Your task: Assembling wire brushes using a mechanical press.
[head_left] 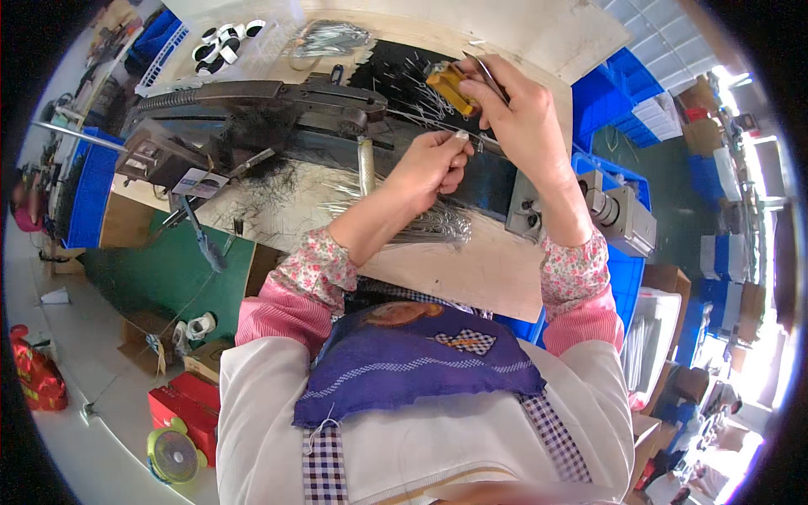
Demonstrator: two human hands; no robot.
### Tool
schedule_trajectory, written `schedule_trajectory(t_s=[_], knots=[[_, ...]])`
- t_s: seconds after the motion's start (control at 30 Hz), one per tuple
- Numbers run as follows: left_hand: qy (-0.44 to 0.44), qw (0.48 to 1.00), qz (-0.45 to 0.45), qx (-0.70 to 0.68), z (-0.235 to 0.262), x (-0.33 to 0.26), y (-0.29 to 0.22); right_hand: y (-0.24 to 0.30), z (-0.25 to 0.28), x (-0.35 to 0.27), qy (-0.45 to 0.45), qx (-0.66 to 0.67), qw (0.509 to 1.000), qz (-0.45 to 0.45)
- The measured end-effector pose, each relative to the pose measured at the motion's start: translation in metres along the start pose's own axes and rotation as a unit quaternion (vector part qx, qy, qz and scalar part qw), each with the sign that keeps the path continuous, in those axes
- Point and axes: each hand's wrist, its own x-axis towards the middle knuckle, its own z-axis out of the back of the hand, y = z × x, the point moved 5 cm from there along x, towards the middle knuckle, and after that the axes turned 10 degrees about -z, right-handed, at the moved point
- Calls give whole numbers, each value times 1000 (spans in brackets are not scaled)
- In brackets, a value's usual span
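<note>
At twelve o'clock I see thin wires (432, 103) scattered on a black mat (374, 63), another heap (444, 225) nearer six; plenty looks left, nothing clearly finished. Left hand (438, 164): fingers together, on what I can't tell. At one, right hand (523, 109): fingers clamped on the yellow block (453, 88).

block (455, 91): yellow | apron (421, 389): purple | straps (325, 471): dark-and-white checked | cuffs (316, 269): pink floral | sleeves (282, 318): pink striped | fan (173, 453): lime green

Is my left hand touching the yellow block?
No, the yellow block is at the right hand, with the left hand apart from it.
</note>
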Motion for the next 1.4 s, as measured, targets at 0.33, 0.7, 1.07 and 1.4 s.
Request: schedule_trajectory(t_s=[0.33,0.7,1.07,1.4], knots=[[-129,981,-143,-9,24,-24,-25,-43,-67,18,242,-73,966,-54],[-151,980,-109,65,27,-26,-17,-55,-51,23,330,137,891,-281],[-59,935,-82,-341,10,-24,-39,-14,-19,-1,43,-299,946,121],[-87,936,-136,-312,16,-39,-42,-18,-31,5,108,-120,987,-5]])
